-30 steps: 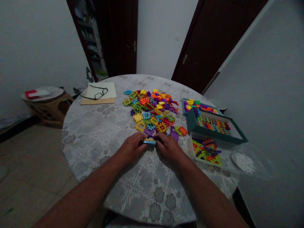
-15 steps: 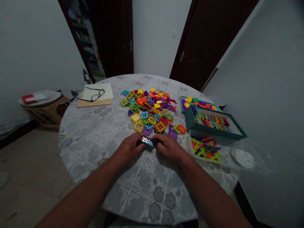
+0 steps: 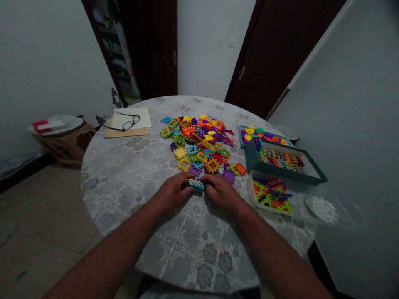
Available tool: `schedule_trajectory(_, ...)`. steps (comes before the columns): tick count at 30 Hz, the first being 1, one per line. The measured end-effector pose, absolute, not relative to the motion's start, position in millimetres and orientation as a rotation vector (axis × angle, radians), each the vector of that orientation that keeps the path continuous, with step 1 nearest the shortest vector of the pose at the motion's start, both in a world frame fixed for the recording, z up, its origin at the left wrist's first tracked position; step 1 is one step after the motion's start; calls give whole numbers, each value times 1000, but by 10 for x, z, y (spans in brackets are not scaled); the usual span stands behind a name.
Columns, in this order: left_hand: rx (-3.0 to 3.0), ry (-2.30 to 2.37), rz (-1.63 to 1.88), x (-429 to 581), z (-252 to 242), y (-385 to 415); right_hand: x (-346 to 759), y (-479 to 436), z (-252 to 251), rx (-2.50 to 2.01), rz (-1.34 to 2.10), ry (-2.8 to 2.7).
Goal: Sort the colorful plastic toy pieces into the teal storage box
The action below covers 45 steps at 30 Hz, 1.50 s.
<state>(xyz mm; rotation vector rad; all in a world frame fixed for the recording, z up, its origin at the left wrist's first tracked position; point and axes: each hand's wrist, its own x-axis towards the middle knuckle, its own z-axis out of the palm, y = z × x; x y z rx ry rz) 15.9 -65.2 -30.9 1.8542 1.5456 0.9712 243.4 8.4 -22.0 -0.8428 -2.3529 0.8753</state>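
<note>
Between my two hands is a small stack of interlocking plastic building pieces (image 3: 196,185), light blue and pale yellow on the side facing me. My left hand (image 3: 175,192) grips its left end with fingers and thumb. On the right end, the fingers and thumb of my right hand (image 3: 220,191) are closed round it. Both hands rest low, close to the tabletop. Just beyond them spreads a pile of loose building pieces (image 3: 212,165) in many colours. The far faces of the stack and some fingertips are hidden.
On the right stand a teal box (image 3: 280,171) with rows of joined pieces, another shallow box (image 3: 241,139) behind it, and a clear plastic tub (image 3: 254,199). Eyeglasses (image 3: 127,125) lie on paper at the left of the round table (image 3: 115,174). A stool (image 3: 67,143) stands beyond.
The stack has turned slightly in my hands, so its light blue side shows more fully. The whole view has shifted a little; the pile and boxes look unchanged.
</note>
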Motion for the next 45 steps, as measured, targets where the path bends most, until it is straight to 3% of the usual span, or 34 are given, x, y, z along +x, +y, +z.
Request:
schedule_trajectory(7, 1909, 1463, 932, 159, -221, -682, 2512, 277, -301, -1145, 256, -2037)
schedule_trajectory(11, 1924, 1460, 855, 190, -243, -679, 2517, 362, -351, -1363, 131, -2057)
schedule_trajectory(20, 1921, 1502, 806, 191, -224, -652, 2416, 497, -337, -1478, 419, -1981)
schedule_trajectory(26, 1904, 1515, 825, 194, -212, -670, 2512, 381, -244, -1282, 567, -1916)
schedule_trajectory(41, 1894, 1479, 949, 216, -289, -693, 2623, 155, -7, -787, 989, -2382)
schedule_trajectory(45, 1918, 1440, 932, 225, -291, -691, 2682, 303, -131, -928, 793, -2245)
